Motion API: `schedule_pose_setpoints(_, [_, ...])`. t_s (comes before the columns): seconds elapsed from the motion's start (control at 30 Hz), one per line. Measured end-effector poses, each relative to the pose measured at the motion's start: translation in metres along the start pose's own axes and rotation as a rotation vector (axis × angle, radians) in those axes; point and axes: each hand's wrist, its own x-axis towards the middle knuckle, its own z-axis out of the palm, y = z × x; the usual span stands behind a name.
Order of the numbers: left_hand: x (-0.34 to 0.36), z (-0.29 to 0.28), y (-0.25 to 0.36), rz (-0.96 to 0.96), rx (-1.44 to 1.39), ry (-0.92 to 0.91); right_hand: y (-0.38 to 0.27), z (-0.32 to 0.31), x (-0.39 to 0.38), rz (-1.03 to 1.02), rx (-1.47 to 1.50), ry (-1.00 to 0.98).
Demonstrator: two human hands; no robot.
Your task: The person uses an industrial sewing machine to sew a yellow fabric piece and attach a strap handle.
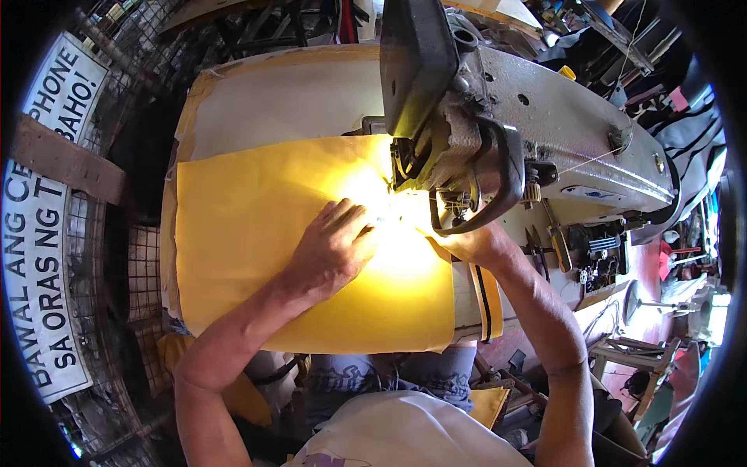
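A large yellow sheet [233,233], which looks like cloth or vinyl, lies flat under the head of a sewing machine [537,117]. My left hand [333,245] rests on the sheet left of the needle area, palm down, its fingers slightly bent and lying on the surface. Right of the needle, my right hand [471,240] reaches to the sheet's right side. The machine's front and a bright glare hide most of its fingers, so their grip does not show. A lamp lights the sheet around the presser foot, where detail is washed out.
A pale machine table [288,93] extends behind the sheet. Near my right forearm are a yellow strip with a dark stripe [487,303], scissors [537,251] and a yellow-handled screwdriver [559,247]. Wire mesh with white signs [39,288] stands at left. Clutter fills the right side.
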Motion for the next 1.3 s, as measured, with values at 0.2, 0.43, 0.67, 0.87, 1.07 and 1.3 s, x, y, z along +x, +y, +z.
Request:
schedule_pose_setpoints(0.2, [0.001,-0.002,0.000,-0.012,-0.029,0.021,-0.015,-0.009,0.004,-0.117,-0.293,-0.112])
schedule_pose_setpoints(0.43, [0.003,-0.005,0.002,-0.006,0.032,-0.014,-0.032,-0.013,0.011,-0.014,-0.106,-0.170])
schedule_pose_setpoints(0.67, [0.007,0.000,0.002,-0.001,0.053,0.038,-0.026,-0.011,0.009,-0.137,-0.274,-0.085])
schedule_pose_setpoints(0.87, [0.006,0.000,0.003,0.017,0.098,0.036,-0.027,-0.013,0.004,-0.157,-0.305,-0.060])
schedule_pose_setpoints(1.07, [0.004,0.006,0.004,0.032,0.169,0.064,-0.024,-0.017,-0.001,-0.124,-0.316,-0.137])
schedule_pose_setpoints(1.3, [0.005,0.005,0.008,-0.004,0.184,0.059,-0.022,-0.014,-0.006,-0.104,-0.331,-0.113])
